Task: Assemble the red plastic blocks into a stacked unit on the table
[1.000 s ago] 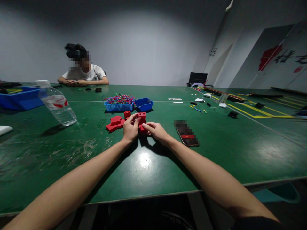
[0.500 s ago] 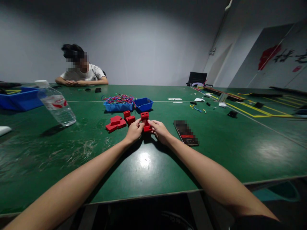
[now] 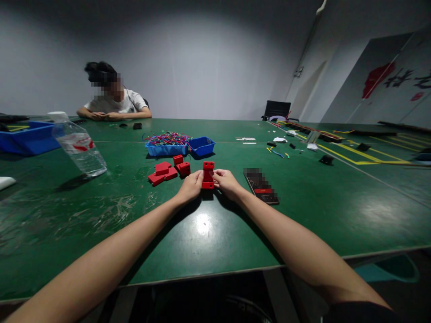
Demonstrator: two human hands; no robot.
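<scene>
Between my two hands is a red block-shaped part with small round holes in its upper and lower ends and a narrower middle. My left hand pinches its left side; my right hand grips the right side with thumb and fingers. Some of the fingertips are hidden behind the part. Just beyond my left hand lie more red pieces: a flat stack and smaller red blocks. A phone rests on the green table to the right of my right hand.
A blue bin of tangled coloured wires stands behind the red pieces, beside a smaller blue bin. At left are a tilted water bottle and a large blue bin. Across the table sits a person. Short wires lie farther right.
The red part has turned so that its holed side now faces me more squarely, and it has shifted slightly right and toward me. Both hands still grip it.
</scene>
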